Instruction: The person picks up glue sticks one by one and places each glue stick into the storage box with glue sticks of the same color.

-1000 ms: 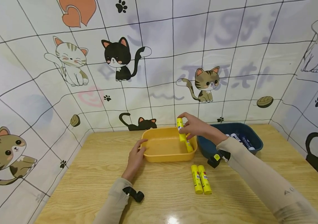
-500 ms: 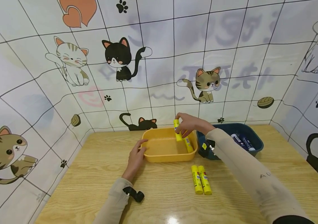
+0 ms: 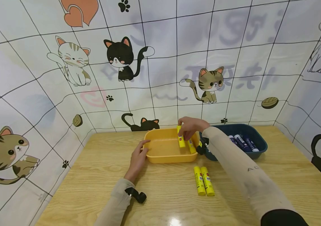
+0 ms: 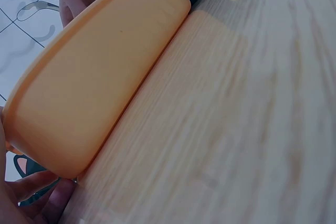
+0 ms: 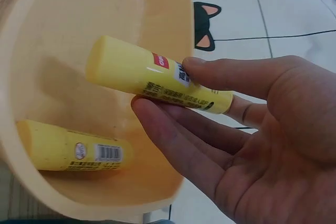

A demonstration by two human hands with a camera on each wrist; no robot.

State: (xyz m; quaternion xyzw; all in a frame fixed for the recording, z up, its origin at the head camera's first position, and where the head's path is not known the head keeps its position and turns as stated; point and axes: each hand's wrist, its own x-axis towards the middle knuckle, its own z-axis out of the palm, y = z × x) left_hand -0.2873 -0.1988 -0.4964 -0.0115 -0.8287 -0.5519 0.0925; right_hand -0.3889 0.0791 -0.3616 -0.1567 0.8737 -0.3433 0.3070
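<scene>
In the head view my right hand pinches a yellow glue stick over the right part of the yellow plastic bin. The right wrist view shows thumb and fingers round one end of that glue stick, its other end tilted over the bin. A second glue stick lies inside against the bin's wall. My left hand grips the bin's left end, with fingers at its lower corner in the left wrist view. Two more yellow glue sticks lie side by side on the table in front.
A dark blue bin stands right beside the yellow one, partly behind my right forearm. Several blue-and-white tubes lie in it. The wooden table meets a cat-patterned wall sheet just behind both bins.
My right hand has lowered the held glue stick into the yellow bin, its wrist and forearm swinging left. The left hand keeps its place on the bin.
</scene>
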